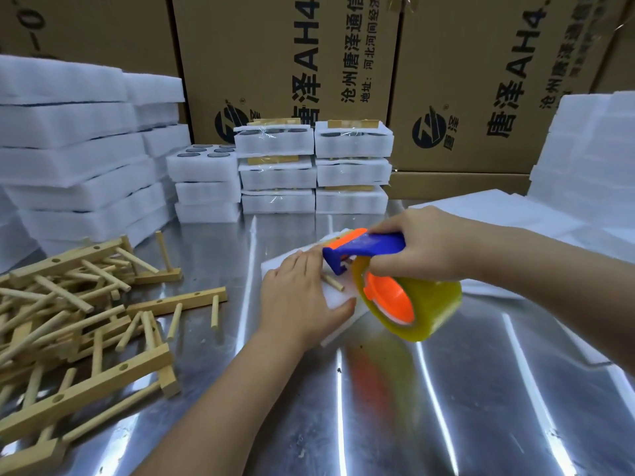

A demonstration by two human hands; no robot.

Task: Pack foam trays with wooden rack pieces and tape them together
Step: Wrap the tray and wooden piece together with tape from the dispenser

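Note:
A white foam tray (338, 298) lies on the metal table at centre, with a wooden dowel (332, 282) of a rack piece sticking out on top. My left hand (298, 298) lies flat on the tray, fingers straight, pressing it down. My right hand (417, 247) grips the blue handle of a tape dispenser (364, 247). Its orange core and yellowish tape roll (412, 304) hang over the tray's right edge, and its blue and orange head sits on the tray just beyond my left fingertips.
Loose wooden rack pieces (79, 314) are heaped at the left. Stacks of white foam (79, 156) stand at the back left, taped foam packs (314, 170) at the back centre, more foam sheets (584, 159) at the right. Cardboard boxes (285, 63) form the back wall.

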